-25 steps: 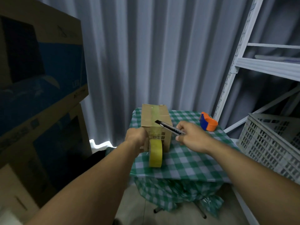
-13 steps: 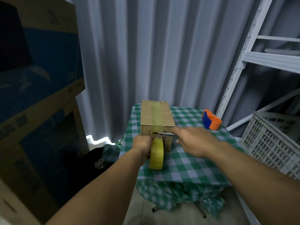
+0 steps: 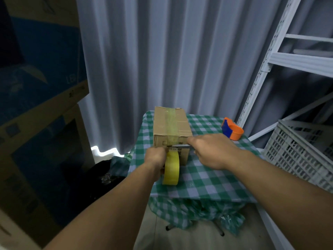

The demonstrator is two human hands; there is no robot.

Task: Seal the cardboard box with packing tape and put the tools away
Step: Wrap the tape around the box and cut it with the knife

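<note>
Knife laid crosswise on the tape at the box's near face, ready to sever it

The cardboard box (image 3: 172, 130) sits at the table's (image 3: 207, 179) far-left corner, its long axis running away from the person, a tape strip (image 3: 170, 123) along its top and down the near face. The left hand (image 3: 156, 157), closed around the yellow tape roll (image 3: 171, 167), holds it just below that face toward the near edge. The right hand (image 3: 210, 150), closed on the utility knife (image 3: 182, 146), comes in from the right, so the blade lies across the strip; the cut likely runs leftward between box and roll. An orange dispenser (image 3: 232, 131) stands by the far-right corner.
</note>
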